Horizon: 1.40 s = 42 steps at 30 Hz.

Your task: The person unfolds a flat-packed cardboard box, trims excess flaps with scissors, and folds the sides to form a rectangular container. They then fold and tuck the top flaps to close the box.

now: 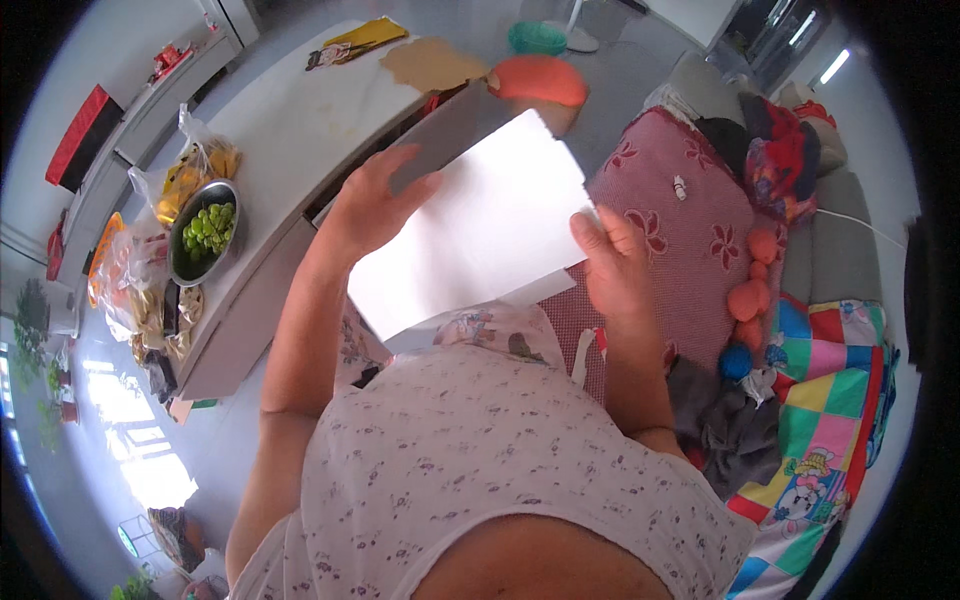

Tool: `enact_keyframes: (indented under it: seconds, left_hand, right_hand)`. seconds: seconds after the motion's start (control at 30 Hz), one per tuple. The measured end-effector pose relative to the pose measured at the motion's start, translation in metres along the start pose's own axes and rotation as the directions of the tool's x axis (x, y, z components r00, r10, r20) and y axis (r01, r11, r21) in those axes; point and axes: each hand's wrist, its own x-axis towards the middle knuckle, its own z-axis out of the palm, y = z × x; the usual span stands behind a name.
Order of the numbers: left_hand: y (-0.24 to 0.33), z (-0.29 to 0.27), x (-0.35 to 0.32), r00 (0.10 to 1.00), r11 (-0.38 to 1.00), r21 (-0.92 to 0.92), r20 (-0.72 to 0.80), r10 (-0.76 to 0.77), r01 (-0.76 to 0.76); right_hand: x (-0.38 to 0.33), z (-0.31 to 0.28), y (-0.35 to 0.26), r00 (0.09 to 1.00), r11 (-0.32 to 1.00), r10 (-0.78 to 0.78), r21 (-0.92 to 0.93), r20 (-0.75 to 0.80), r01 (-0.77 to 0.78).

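A white rectangular paper sheet [475,225] is held tilted above my lap, its far right corner slightly ragged. Under its near right side another pale sheet edge [545,290] shows. My right hand [615,262] grips the sheet's right edge, thumb on the top face and the other fingers partly hidden. At the far left edge, my left hand [372,205] lies against the paper with thumb and fingers spread apart. Its thumb reaches over the sheet.
Left, a long white table [290,130] with an open drawer [440,135] carries a metal bowl [178,250] of green fruit, plastic bags [200,165] and a yellow packet [365,40]. An orange stool [540,80] stands ahead. Right, a sofa with a pink patterned cover [690,250] holds clothes and a colourful quilt [820,420].
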Motion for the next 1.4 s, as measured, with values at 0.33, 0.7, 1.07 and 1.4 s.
enact_keyframes:
  seconds: [0.33,0.7,1.07,1.4]
  left_hand:
    - [0.012,0.023,0.003,0.95,0.95,-0.278,0.309,-0.053,0.143]
    - [0.007,-0.006,0.009,0.979,0.956,-0.246,0.162,-0.124,0.161]
    - [0.015,0.007,0.004,0.958,0.887,-0.396,0.247,-0.148,0.239]
    - [0.01,0.014,0.002,0.971,0.939,-0.316,0.232,-0.064,0.137]
  right_hand:
    - [-0.044,-0.007,0.049,0.968,0.886,0.175,0.4,0.182,-0.235]
    - [-0.099,-0.126,0.165,0.924,-0.151,0.265,-0.958,-0.277,-0.244]
    - [-0.113,-0.12,0.201,0.93,0.001,0.058,-0.932,-0.362,-0.363]
    - [-0.126,-0.132,0.166,0.64,0.8,0.314,-0.168,-0.701,-0.576]
